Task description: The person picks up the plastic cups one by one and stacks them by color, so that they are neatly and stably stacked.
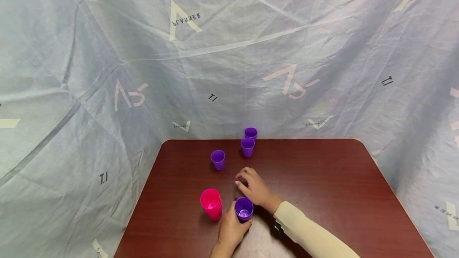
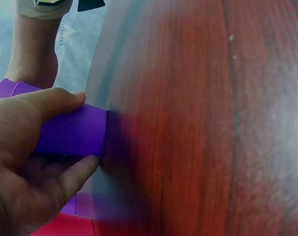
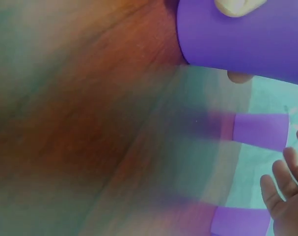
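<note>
Near the front of the table, my left hand (image 1: 231, 228) grips a purple cup (image 1: 244, 210) from its near left side. A second rim shows on it in the left wrist view, so the held cup (image 2: 72, 132) is nested with another. My right hand (image 1: 256, 189) is just beyond that stack, fingers loosely bent and spread, holding nothing. In the right wrist view the right hand's fingers (image 3: 285, 182) are apart from the cups. To the left of my left hand stands a stack of pink cups (image 1: 210, 202), upright.
Farther back stands a single purple cup (image 1: 218, 160). Right of it, another purple cup (image 1: 248, 148) stands in front of a third purple cup (image 1: 251, 131) by the table's back edge. Grey printed cloth (image 1: 229, 71) hangs around the reddish-brown table (image 1: 315, 178).
</note>
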`<action>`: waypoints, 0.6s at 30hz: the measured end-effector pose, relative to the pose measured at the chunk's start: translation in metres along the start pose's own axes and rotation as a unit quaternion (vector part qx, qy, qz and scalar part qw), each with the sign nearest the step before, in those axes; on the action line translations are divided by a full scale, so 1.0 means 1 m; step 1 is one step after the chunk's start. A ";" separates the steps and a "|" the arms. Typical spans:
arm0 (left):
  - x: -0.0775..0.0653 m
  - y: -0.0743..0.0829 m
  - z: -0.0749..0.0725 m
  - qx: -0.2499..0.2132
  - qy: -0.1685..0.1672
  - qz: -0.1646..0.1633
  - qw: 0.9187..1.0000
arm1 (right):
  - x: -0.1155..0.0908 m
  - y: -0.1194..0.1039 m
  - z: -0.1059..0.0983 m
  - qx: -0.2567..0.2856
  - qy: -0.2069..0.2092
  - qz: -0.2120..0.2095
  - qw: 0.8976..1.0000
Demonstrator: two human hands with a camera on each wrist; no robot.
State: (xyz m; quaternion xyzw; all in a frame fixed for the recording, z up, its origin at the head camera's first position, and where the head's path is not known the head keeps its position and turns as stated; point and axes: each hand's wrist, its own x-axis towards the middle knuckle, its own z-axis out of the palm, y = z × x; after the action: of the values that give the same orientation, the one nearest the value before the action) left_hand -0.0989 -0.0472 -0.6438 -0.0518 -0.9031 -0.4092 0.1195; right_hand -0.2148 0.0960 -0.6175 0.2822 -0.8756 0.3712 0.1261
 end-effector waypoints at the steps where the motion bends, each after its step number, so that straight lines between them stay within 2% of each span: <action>1: 0.000 0.000 0.000 -0.004 -0.004 -0.008 1.000 | 0.002 0.000 0.000 -0.009 -0.009 0.001 1.000; 3: 0.000 0.001 -0.001 -0.008 -0.008 -0.020 1.000 | 0.008 -0.001 0.001 -0.023 -0.025 -0.001 0.999; 6: -0.001 -0.001 0.000 -0.004 0.003 -0.004 1.000 | 0.015 -0.001 0.003 -0.038 -0.048 -0.006 0.998; 10: -0.002 -0.004 0.003 0.005 0.033 0.038 0.999 | 0.031 0.000 0.005 -0.061 -0.069 -0.016 0.996; 12: -0.002 -0.005 0.004 0.001 0.038 0.045 0.998 | 0.039 0.001 0.006 -0.079 -0.079 -0.019 0.994; 13: -0.001 -0.010 0.007 -0.003 0.045 0.056 0.997 | 0.043 0.001 0.007 -0.085 -0.083 -0.022 0.993; 18: -0.001 -0.019 0.013 -0.006 0.054 0.063 0.996 | 0.065 0.003 0.013 -0.135 -0.103 -0.033 0.985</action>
State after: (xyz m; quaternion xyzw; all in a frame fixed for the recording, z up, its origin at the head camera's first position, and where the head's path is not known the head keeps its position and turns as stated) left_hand -0.1037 -0.0501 -0.6663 -0.0873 -0.8877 -0.4084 0.1938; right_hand -0.2692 0.0623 -0.6003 0.3281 -0.9161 0.2145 0.0845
